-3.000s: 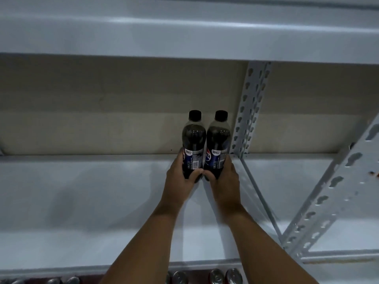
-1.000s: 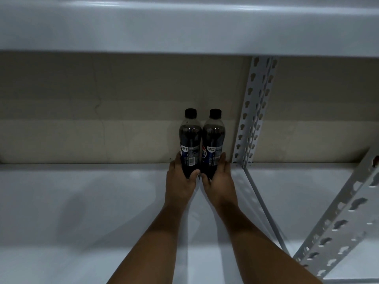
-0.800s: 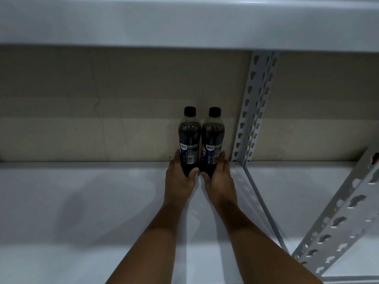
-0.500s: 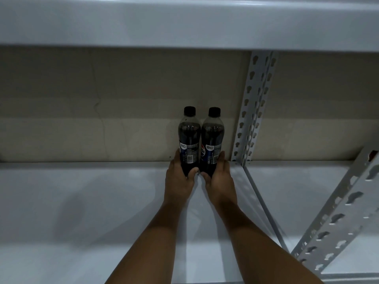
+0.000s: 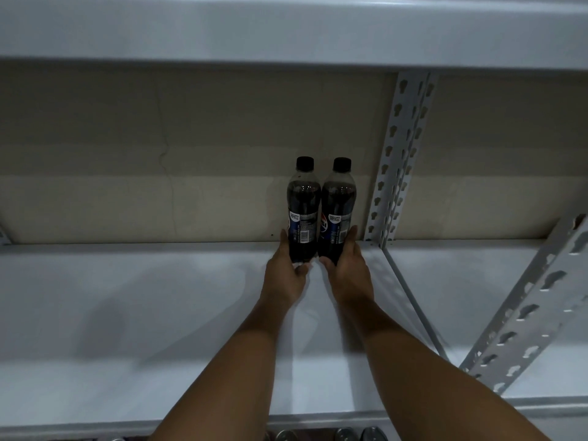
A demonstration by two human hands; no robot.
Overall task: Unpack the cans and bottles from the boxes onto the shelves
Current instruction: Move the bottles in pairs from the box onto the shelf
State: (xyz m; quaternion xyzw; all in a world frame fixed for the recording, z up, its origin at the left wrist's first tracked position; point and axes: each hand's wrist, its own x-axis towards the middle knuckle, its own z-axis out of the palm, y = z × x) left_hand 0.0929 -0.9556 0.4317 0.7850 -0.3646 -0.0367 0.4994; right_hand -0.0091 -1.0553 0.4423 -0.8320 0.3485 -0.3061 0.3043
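Two dark cola bottles with black caps stand side by side at the back of a white shelf (image 5: 159, 297), close to the beige wall. My left hand (image 5: 284, 275) grips the base of the left bottle (image 5: 303, 205). My right hand (image 5: 348, 272) grips the base of the right bottle (image 5: 338, 208). The two bottles touch each other, and both stand upright. My fingers hide the bottoms of the bottles.
A perforated white upright post (image 5: 401, 160) rises just right of the bottles, and a slanted post (image 5: 534, 300) crosses the right side. Another shelf (image 5: 286, 27) runs overhead. Tops of several cans (image 5: 346, 436) show below the shelf's front edge.
The bottles and both hands have stayed at the back of the shelf over the last second. Three seconds ago they were a little further forward. The view has shifted slightly.
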